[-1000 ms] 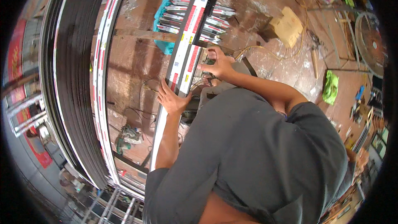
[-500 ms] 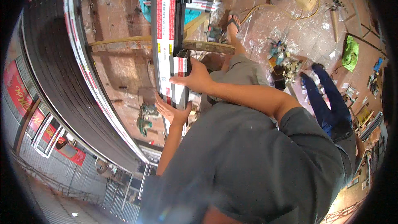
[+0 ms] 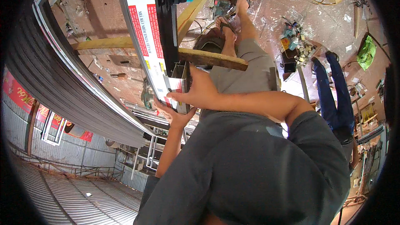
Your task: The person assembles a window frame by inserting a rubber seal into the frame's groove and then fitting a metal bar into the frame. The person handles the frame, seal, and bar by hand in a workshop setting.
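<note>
Closing around a short hollow profile piece (image 3: 178, 86), the right hand (image 3: 204, 88) sets its thumb across the white-taped face and wraps its other fingers behind the far side, where they are mostly hidden. The piece lies directly between that thumb and those fingers, its open dark end pointing away from the person, against the right side of the long white-taped frame bar (image 3: 146, 29) near that bar's close end. The left hand (image 3: 178, 120) is at the same end, fingers spread at the bar's left edge and thumb parted from them, just beside the lower corner of the short piece; whether it grips I cannot tell. Along the bar's right side, beyond the short piece, runs a black rail (image 3: 168, 25). A wooden beam (image 3: 216, 59) sticks out to the right of the bar, while another wooden length (image 3: 104, 43) shows to its left. Farther left of the bar stands a row of dark profiles (image 3: 75, 85). Well to its right are a pile of small parts (image 3: 293, 43) on the floor (image 3: 271, 14), a co-worker's navy trousers (image 3: 336, 93) and a bright green bag (image 3: 366, 53).
</note>
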